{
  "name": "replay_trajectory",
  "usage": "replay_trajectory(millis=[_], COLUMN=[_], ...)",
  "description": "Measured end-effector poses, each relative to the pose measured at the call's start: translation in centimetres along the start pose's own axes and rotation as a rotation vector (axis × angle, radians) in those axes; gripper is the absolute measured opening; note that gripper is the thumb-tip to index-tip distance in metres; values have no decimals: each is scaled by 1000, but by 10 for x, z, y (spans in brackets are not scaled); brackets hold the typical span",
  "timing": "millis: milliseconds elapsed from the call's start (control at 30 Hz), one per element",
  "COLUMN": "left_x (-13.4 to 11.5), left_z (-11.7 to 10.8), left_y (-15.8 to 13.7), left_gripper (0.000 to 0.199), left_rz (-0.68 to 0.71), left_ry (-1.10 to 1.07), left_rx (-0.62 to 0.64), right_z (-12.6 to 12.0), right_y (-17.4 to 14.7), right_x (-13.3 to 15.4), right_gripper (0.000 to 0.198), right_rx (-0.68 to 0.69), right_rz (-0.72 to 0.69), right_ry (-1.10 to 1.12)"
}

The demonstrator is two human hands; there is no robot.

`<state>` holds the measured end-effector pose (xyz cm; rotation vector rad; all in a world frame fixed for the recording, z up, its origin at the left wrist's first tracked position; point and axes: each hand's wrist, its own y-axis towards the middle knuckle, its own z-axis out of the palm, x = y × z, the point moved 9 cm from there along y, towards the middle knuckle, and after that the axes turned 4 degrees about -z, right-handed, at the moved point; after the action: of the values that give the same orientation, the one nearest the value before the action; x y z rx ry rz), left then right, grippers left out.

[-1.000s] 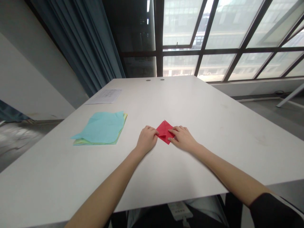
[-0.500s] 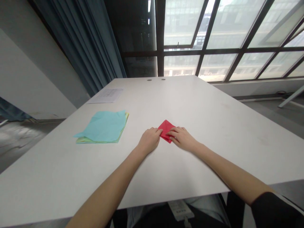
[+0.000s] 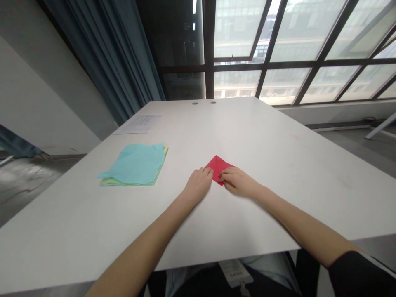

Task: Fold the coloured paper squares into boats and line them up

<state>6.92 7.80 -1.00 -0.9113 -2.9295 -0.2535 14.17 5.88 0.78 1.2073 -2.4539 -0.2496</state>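
A small folded sheet of red paper (image 3: pixel 218 166) lies on the white table with one corner pointing away from me; creases show on its upper face. My left hand (image 3: pixel 200 181) grips its left side, fingers together on the edge. From the other side, my right hand (image 3: pixel 236 180) has curled fingers pressed on the paper's right part, near the lower corner. Both hands cover the side corners, and the thumbs are mostly hidden.
To the left lies a stack of coloured paper (image 3: pixel 136 164), light blue on top with yellow-green beneath. A printed sheet (image 3: pixel 138 124) rests farther back on the table (image 3: pixel 278 165). Two round grommets (image 3: pixel 194 103) sit near the far edge.
My left fingers have shifted slightly right along the red paper. My right fingers have drawn closer to its lower corner, and the lower part of the paper looks flatter.
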Motion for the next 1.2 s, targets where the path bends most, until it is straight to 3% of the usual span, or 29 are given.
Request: replay_trajectory(millis=[233,500,700,867,1000,1200], left_x=[1,43,60,73,74,65], left_z=[-2,-14,-13,-3,3,6], left_y=[-4,-14,-14,-15,-14,-13], left_gripper=[36,34,42,33,25,37], left_rz=[-72,-375,-497,-641,-622,-552], left_ry=[14,-2,-279,-628,-955,-1105], left_rx=[-4,-69,-77,-144,-251,-322], right_z=[-6,-2,-2,-1,0,-4], right_y=[0,-3,-2,-4,-4,-1], right_x=[6,-1,-2,-6,-8,-9], right_gripper=[17,20,18,16,16,14], right_rx=[33,30,43,16,3,-39], right_rz=[-29,3,54,89,93,119], right_ry=[34,10,16,47,65,48])
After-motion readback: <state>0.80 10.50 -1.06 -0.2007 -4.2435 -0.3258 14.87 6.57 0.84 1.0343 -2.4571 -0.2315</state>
